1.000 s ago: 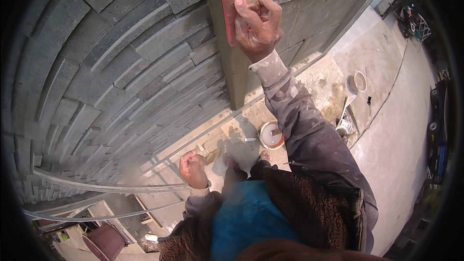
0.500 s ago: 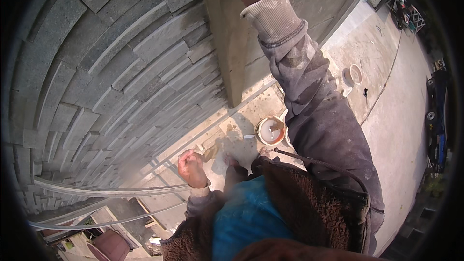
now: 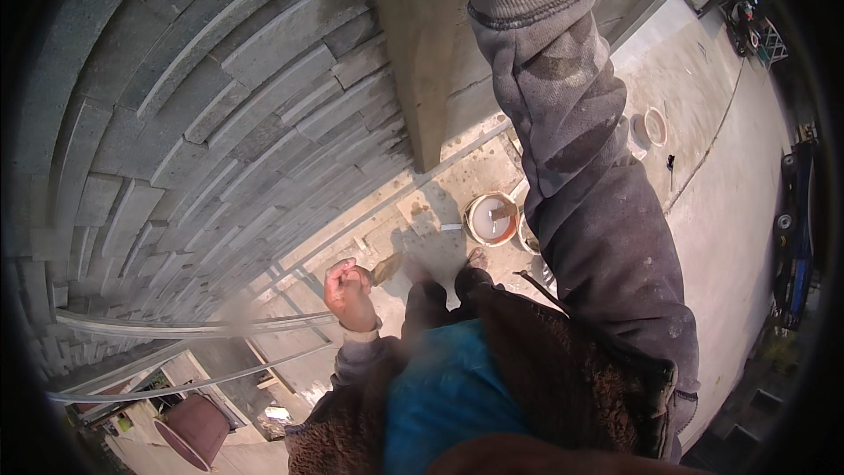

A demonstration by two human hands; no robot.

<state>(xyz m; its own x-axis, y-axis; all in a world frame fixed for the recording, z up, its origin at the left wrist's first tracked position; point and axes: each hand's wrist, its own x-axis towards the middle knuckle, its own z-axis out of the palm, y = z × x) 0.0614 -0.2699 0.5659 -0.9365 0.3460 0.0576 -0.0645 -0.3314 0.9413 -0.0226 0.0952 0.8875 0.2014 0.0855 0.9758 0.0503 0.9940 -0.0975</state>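
Left hand was curled shut around a small trowel, low beside the grey block wall

Right hand was out of view past the top edge, only its grey sleeve showing, so I cannot tell whether it was spread or closed; a second earlier it pressed a red float flat against the plastered pillar, and since then the arm had stretched higher until float and hand left the picture. To do this well, judging by the reach, long even strokes with steady pressure would suit, feet planted firm. A white bucket sat far below on the ground, right of the left hand
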